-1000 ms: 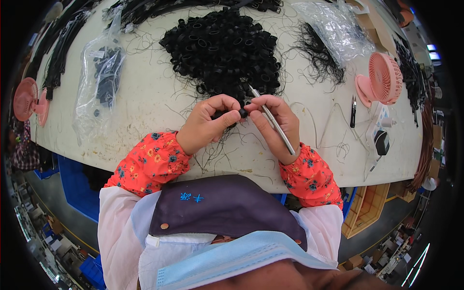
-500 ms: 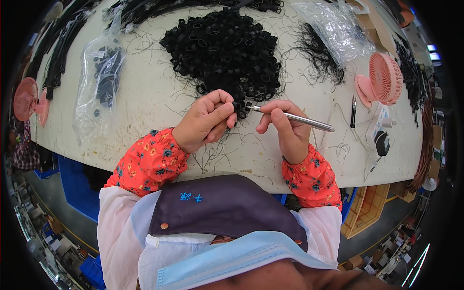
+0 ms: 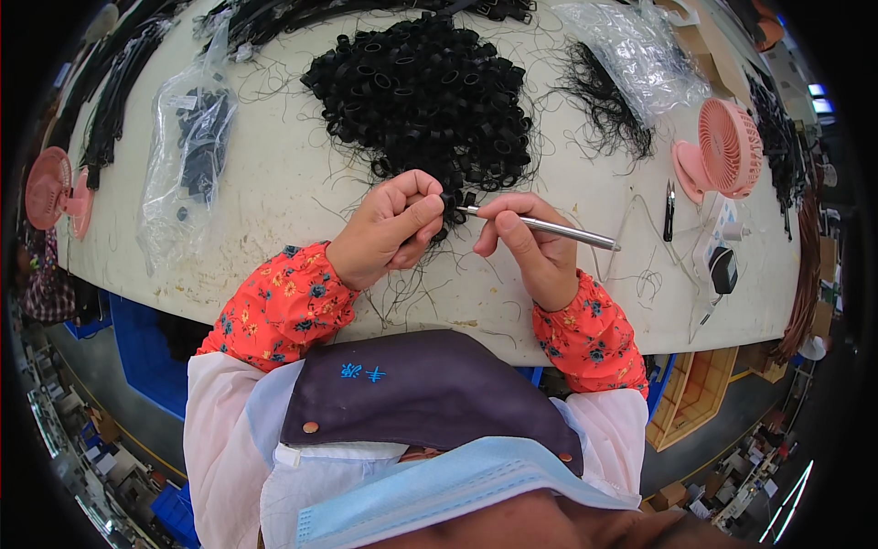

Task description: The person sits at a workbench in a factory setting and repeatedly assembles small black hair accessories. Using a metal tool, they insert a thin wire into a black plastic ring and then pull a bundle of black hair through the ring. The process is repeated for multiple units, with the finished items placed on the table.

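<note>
Head view: a small black loop (image 3: 447, 199) in the left hand (image 3: 388, 225), a slim metal tool (image 3: 569, 232) in the right hand (image 3: 534, 245).
The loop sits at the near edge of the loop pile (image 3: 416, 101) on the table (image 3: 274, 206), pinched between the left thumb and forefinger, which partly hide it; the right hand grips the tool like a pen, its tip at the loop, though whether touching cannot be told. The loop looks very light, springy and hard to break, best pinched by its band with the opening free; the tool seems rigid, smooth and perhaps slippery, best held near its tip.
</note>
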{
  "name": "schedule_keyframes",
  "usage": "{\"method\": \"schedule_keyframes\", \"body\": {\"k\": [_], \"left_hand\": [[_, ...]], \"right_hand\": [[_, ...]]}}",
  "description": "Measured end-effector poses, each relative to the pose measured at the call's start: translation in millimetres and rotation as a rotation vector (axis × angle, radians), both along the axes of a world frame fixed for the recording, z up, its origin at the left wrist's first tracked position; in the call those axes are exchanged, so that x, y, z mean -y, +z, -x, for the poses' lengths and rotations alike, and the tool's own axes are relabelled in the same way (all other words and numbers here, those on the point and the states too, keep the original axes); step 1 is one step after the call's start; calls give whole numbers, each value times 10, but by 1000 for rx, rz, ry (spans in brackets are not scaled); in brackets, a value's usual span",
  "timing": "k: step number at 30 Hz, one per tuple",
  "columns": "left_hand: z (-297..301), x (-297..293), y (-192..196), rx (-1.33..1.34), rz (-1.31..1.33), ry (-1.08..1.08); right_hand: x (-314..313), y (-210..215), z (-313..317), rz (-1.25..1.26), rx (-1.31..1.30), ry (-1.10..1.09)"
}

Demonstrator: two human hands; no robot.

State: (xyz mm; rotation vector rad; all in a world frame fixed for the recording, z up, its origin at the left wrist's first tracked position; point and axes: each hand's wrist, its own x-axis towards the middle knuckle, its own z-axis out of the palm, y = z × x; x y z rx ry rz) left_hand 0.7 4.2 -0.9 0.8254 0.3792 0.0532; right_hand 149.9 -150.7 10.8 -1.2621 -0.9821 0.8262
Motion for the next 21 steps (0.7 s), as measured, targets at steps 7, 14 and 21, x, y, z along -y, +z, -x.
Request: {"method": "schedule_keyframes", "body": {"k": [7, 14, 21], "left_hand": [[3, -2, -4, 0, -6, -8], [2, -1, -19, -1, -1, -9], [1, 44, 40, 0, -452, 39]], "right_hand": [[-4, -25, 4, -13, 0, 8], [2, 0, 12, -28, -33, 1], [-53, -21, 46, 0, 80, -131]]}}
